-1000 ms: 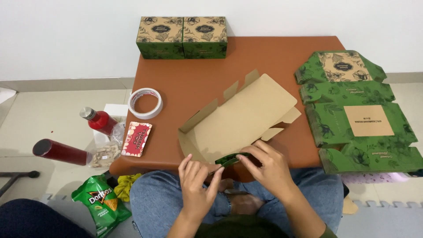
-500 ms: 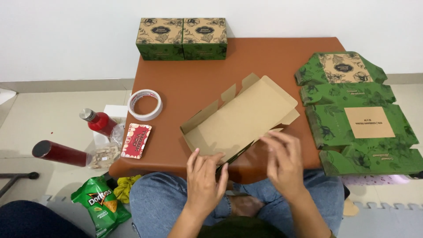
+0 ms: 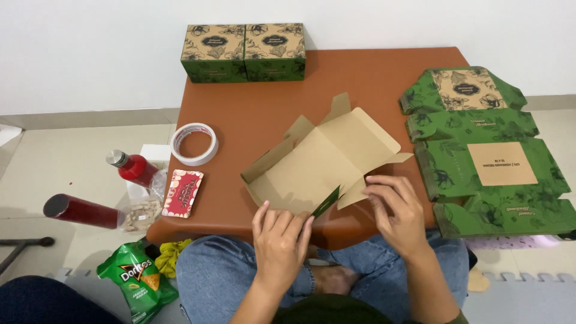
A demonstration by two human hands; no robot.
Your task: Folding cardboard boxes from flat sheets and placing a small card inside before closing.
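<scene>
Brown cardboard box blank [image 3: 327,159], half-folded, lies kraft side up near the front edge of a rust-brown tabletop [image 3: 252,111]. Left hand [image 3: 279,240] presses its near flap; right hand [image 3: 396,210] pinches the near-right flap. Two finished green boxes [image 3: 243,53] far back, white tape roll [image 3: 194,144] left, stack of flat green blanks [image 3: 486,144] right.

The brown table [image 3: 252,114] is holding two boxes [image 3: 243,53], a tape roll [image 3: 194,144], a red packet [image 3: 183,192] and an open cardboard box [image 3: 324,159].
</scene>
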